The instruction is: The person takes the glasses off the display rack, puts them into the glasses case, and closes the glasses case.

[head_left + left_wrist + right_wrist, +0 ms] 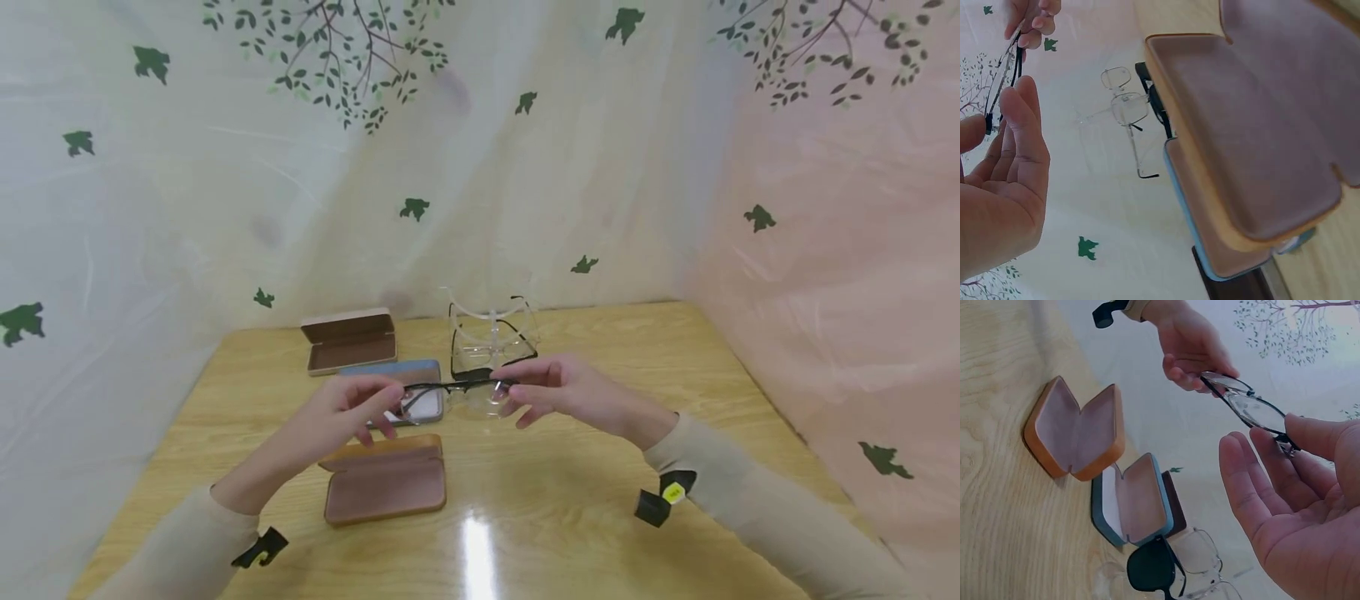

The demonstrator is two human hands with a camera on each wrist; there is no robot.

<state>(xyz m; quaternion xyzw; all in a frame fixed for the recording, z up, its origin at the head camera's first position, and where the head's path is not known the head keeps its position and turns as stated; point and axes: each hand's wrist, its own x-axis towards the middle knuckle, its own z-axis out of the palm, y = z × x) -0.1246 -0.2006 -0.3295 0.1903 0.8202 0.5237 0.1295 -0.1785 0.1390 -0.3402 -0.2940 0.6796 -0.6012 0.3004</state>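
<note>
A pair of black-framed eyeglasses (459, 386) with clear lenses is held up over the table between both hands. My left hand (337, 417) pinches one end of the frame between thumb and fingers. At the other end, my right hand (573, 393) has thumb and forefinger on the frame, its remaining fingers spread loosely below. The right wrist view shows the lenses (1259, 412) tilted between the two hands. Below the left hand lies an open orange glasses case (386, 490) with a mauve lining. An open blue case (390, 367) sits behind it, partly hidden by that hand.
An open brown case (352, 356) stands at the back left. Behind the held glasses, a clear display stand (493, 327) carries several eyeglasses. Dark-lensed sunglasses (1149, 565) are among them. A patterned curtain (510, 183) closes off the back and sides of the wooden table (570, 517).
</note>
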